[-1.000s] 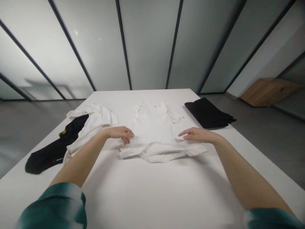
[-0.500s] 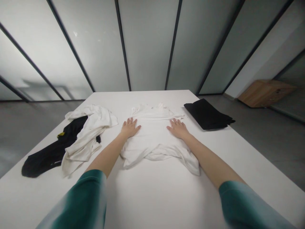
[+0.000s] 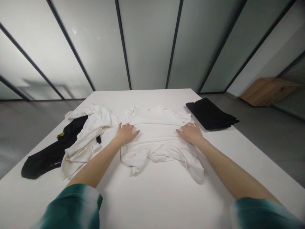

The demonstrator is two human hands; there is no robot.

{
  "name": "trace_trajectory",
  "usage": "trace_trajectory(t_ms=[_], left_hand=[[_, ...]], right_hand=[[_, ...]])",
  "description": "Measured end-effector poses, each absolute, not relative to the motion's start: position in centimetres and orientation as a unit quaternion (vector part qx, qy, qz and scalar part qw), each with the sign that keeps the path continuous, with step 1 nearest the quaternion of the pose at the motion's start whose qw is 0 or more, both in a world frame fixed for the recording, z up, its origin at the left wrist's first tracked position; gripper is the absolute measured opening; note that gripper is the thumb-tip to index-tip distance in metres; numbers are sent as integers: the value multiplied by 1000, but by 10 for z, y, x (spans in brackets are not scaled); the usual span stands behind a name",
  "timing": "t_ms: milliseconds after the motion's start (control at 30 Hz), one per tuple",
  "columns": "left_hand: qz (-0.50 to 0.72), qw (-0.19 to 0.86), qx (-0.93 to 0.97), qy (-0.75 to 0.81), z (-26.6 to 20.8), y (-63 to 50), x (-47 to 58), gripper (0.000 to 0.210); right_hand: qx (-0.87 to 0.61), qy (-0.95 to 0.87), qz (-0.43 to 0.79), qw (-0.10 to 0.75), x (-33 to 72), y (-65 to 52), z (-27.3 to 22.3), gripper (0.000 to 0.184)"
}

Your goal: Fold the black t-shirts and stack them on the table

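A white shirt [image 3: 157, 133] lies spread across the middle of the white table [image 3: 157, 203], its upper part fairly flat and its near edge rumpled, with one corner trailing toward me at the right. My left hand [image 3: 126, 133] rests on the shirt's left side, fingers stretched and thumb pointing inward. On the opposite side my right hand [image 3: 190, 133] lies with fingers apart on the shirt's right edge. Neither hand grips the cloth.
At the left sits a loose heap of a white garment [image 3: 95, 117] over a black garment [image 3: 45, 159] with a yellow patch. Folded black cloth [image 3: 211, 113] lies at the right table edge. Beyond stand frosted glass panels [image 3: 147, 44] and a wooden cabinet [image 3: 267, 92].
Both hands have slid outward and slightly toward me, farther apart. The shirt has widened and flattened, its far part now more opened out and its near edge shifted.
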State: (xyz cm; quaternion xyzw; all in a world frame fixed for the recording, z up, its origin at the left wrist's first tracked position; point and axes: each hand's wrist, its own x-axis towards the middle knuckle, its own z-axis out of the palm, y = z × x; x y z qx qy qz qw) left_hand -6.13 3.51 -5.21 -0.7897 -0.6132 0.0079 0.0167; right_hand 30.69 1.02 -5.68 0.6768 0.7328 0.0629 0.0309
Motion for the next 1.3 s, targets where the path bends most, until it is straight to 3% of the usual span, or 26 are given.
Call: trace_trajectory(t_ms=[133, 233, 533, 700, 800, 1000, 1100, 1300], left_hand=[[-72, 42, -782, -618, -44, 57, -47, 59], [-95, 34, -788, -608, -52, 79, -34, 63], [-3, -30, -720, -694, -72, 97, -52, 78], [15, -6, -706, -708, -63, 88, -45, 80], [1, 22, -740, -673, -55, 84, -31, 71], [-56, -14, -813, -579, -66, 72, -12, 63], [-70, -27, -806, -587, -74, 69, -13, 60], [-73, -42, -808, -583, -73, 68, -15, 60]], right_hand=[[678, 732, 58, -37, 303, 27, -46, 47], [625, 775, 6, -90, 288, 48, -54, 53], [722, 690, -50, -11, 276, 68, -75, 67], [656, 753, -54, -9, 274, 60, -79, 66], [641, 764, -49, -56, 280, 59, -80, 57], [753, 624, 20, -207, 323, 81, -66, 50], [794, 580, -1, -182, 345, 97, -58, 49], [826, 559, -49, -52, 354, 118, -50, 51]])
